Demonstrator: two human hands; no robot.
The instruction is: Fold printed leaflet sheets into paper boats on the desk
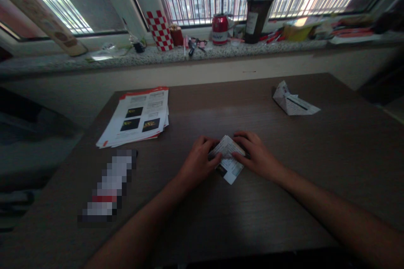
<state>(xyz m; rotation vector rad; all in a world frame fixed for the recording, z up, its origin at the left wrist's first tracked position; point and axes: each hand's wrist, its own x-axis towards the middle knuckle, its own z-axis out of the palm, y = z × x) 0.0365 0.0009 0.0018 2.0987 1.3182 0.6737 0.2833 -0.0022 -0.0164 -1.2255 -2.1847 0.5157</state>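
Observation:
A small folded piece of printed paper lies on the brown table, its lower corner pointing toward me. On its left edge is my left hand, thumb on top and fingers curled at the far side. My right hand pinches the right edge in the same manner. The paper's upper part shows several folded layers, and a dark printed picture shows near the bottom. Farther back on the right stands a folded paper figure with a raised point, apart from both hands.
Printed sheets are stacked at the table's back left. Nearer me lies a pixelated, phone-shaped object. Behind the table, a window sill holds a checkered white vase, a red can, a dark cup and small clutter.

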